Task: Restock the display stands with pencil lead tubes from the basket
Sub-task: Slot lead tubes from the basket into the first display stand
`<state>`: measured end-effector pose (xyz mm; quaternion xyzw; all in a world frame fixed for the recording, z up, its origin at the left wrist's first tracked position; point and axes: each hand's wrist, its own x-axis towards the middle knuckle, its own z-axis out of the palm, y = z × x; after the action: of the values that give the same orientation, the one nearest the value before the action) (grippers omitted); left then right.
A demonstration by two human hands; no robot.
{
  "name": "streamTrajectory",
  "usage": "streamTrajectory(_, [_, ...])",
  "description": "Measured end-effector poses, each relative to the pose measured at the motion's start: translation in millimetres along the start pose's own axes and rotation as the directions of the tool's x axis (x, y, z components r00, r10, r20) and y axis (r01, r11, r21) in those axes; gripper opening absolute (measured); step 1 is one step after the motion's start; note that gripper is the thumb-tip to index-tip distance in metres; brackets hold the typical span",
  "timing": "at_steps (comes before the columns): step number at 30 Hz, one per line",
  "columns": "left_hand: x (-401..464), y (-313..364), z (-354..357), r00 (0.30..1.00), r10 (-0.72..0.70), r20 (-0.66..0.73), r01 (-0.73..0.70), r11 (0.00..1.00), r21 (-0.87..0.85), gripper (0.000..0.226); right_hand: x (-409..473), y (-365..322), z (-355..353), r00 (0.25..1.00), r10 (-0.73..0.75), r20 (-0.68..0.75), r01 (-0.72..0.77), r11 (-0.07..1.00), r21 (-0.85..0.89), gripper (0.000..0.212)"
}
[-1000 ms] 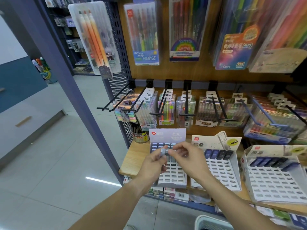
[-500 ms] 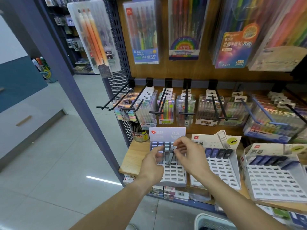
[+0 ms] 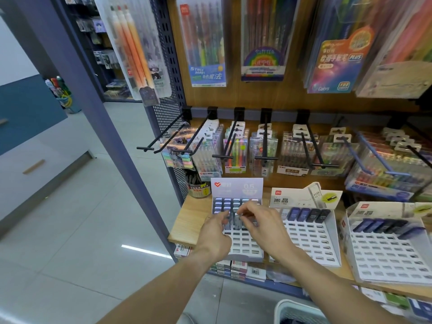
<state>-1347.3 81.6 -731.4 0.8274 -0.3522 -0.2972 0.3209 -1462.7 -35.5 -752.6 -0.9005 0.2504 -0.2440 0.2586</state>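
head | fingers (image 3: 242, 210) blur over lead tubes (image 3: 237, 220) | basket (image 3: 294, 311) cropped

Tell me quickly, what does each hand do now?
Left hand: fingers curled at the leftmost stand; any grip cannot be told.
Right hand: pinches a lead tube over the slots.
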Motion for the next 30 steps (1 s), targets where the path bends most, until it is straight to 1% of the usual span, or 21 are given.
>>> streamTrajectory(9, [0,-3,1,0.999,0.036,0.006,-0.037,0.996,0.080,0.076,11,-13,7,0.998,0.042,-0.039,-0.041,0.999,0.020,0.015])
streamTrajectory(13, [-1,-5,2,0.996,0.083,0.013,-0.084,0.981,0.172,0.078,11,-13,8,0.998,0.055,-0.018,-0.054,0.998,0.033,0.014])
streamTrajectory(16, [-2,-7,2,0.995,0.100,0.030,-0.104,0.972,0.210,0.082,6,-7,10,0.997,0.081,0.020,-0.081,0.997,-0.010,0.015])
streamTrajectory(18, [-2,-8,3,0.991,0.117,0.059,-0.128,0.960,0.251,0.084,2,-4,11,0.995,0.095,0.004,-0.095,0.994,-0.046,0.018])
streamTrajectory(20, [0,-10,4,0.990,0.112,0.090,-0.133,0.953,0.273,0.088,2,-4,12,0.997,0.076,-0.011,-0.076,0.995,-0.063,0.020])
streamTrajectory(24, [2,-13,1,0.991,0.091,0.102,-0.119,0.943,0.312,0.091,7,-8,12,0.996,0.066,0.055,-0.059,0.990,-0.124,0.026])
streamTrajectory(27, [-1,-13,2,0.987,0.114,0.110,-0.145,0.931,0.335,0.092,6,-8,11,0.986,0.087,0.144,-0.058,0.980,-0.192,0.038])
streamTrajectory(28, [-2,-12,3,0.987,0.121,0.107,-0.151,0.927,0.343,0.092,5,-8,10,0.985,0.086,0.152,-0.056,0.980,-0.192,0.040])
streamTrajectory(30, [-5,-10,5,0.986,0.150,0.078,-0.168,0.922,0.349,0.088,1,-11,4,0.990,0.069,0.122,-0.051,0.988,-0.145,0.038])
